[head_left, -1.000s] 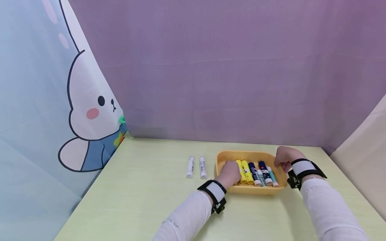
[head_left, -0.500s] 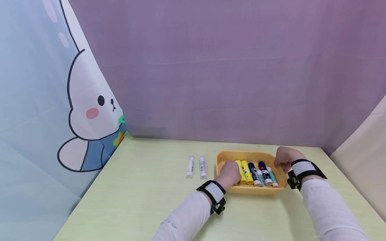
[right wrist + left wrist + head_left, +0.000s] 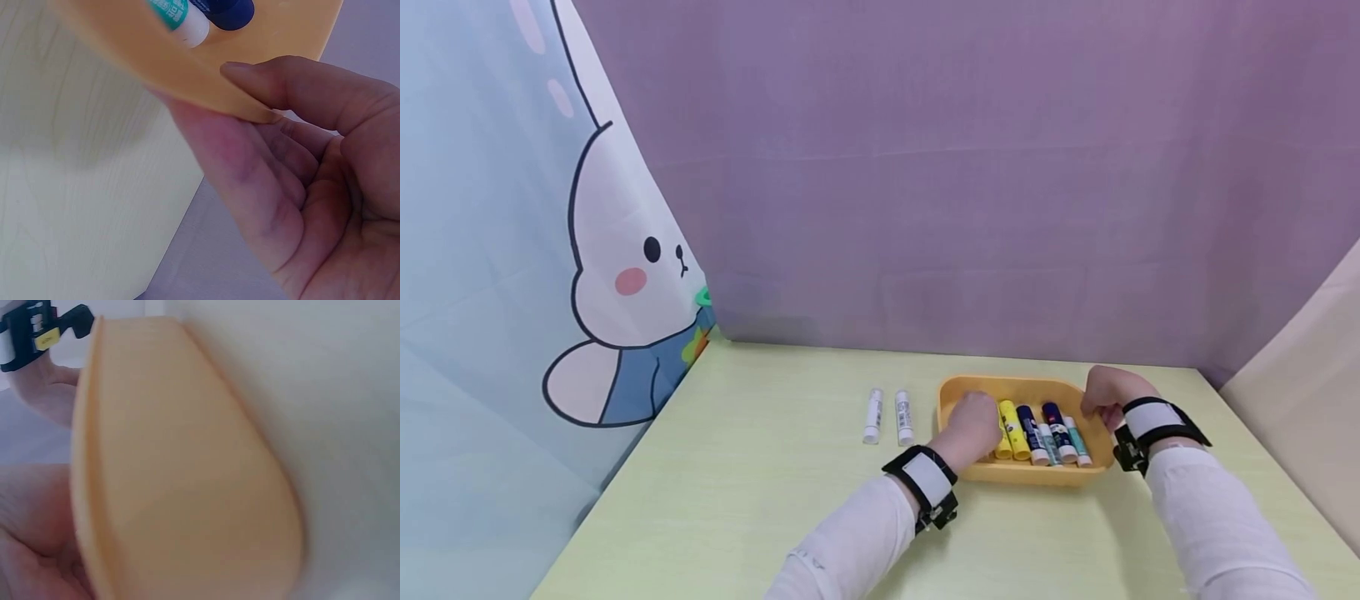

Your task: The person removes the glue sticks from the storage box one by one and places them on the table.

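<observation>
A yellow-orange plastic tray stands on the table, with several glue sticks side by side in it. They include yellow glue sticks, dark blue ones and teal ones. My left hand reaches over the front rim into the tray's left end, beside the yellow sticks. Its fingertips are hidden in the head view and behind the tray wall in the left wrist view, so whether it holds anything is unclear. My right hand pinches the tray's right rim between thumb and fingers.
Two white glue sticks, one farther left and one nearer the tray, lie apart on the pale table. A purple cloth hangs along the back edge. Printed fabric hangs at the left.
My left hand has shifted slightly up and back within the tray's left end, covering more of the leftmost yellow stick. My right hand and the tray have stayed almost still.
</observation>
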Tool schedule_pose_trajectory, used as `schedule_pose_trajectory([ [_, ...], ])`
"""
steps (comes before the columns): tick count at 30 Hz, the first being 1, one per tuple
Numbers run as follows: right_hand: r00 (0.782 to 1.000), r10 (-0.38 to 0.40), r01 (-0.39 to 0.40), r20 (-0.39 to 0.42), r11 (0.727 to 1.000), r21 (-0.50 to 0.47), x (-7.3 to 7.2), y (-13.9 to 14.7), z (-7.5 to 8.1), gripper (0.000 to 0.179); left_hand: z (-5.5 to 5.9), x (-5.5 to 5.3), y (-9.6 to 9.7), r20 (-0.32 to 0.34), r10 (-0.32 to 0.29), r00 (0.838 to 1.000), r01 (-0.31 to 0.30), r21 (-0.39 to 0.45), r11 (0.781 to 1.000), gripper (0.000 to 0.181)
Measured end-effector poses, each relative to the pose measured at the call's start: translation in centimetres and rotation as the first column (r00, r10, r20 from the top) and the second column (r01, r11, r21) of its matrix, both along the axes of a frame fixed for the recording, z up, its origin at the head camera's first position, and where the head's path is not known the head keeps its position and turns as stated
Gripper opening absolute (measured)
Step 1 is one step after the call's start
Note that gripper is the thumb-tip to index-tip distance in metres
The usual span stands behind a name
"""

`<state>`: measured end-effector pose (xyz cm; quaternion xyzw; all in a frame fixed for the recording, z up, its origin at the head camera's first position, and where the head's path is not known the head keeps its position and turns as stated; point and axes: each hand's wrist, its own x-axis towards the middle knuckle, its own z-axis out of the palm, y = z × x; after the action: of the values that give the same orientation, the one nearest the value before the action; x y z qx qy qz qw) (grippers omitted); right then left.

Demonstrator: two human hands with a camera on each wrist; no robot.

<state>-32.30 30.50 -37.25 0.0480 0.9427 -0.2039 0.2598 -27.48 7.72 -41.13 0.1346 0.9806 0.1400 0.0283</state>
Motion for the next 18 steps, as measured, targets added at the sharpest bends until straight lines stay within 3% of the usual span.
schedule_pose_trajectory([
  [6,1.000,0.004,-0.004,-0.003,1.000,0.001,0.0,0.0,0.0,0.010,1.4,0.3,-0.5,0.001,-0.013,1.000,0.013,0.075,0.997,0.005],
  [9,1.000,0.011,-0.011,-0.001,1.000,0.008,0.1,0.0,0.1,0.010,2.2,0.5,-0.7,-0.003,-0.033,0.999,0.033,0.104,0.994,0.017],
  [12,1.000,0.021,-0.021,0.002,1.000,0.012,0.0,0.0,0.2,0.011,3.0,0.8,-0.9,-0.027,-0.062,0.998,0.064,0.084,0.994,0.025],
  [14,1.000,0.017,-0.017,0.007,1.000,0.010,0.0,0.0,0.1,0.011,3.7,1.0,-1.0,-0.037,-0.064,0.997,0.067,0.075,0.995,0.019],
  [18,1.000,0.015,-0.015,0.008,1.000,0.012,-0.1,0.1,0.1,0.010,5.3,1.6,-1.2,-0.014,-0.035,0.999,0.036,0.079,0.996,0.029],
])
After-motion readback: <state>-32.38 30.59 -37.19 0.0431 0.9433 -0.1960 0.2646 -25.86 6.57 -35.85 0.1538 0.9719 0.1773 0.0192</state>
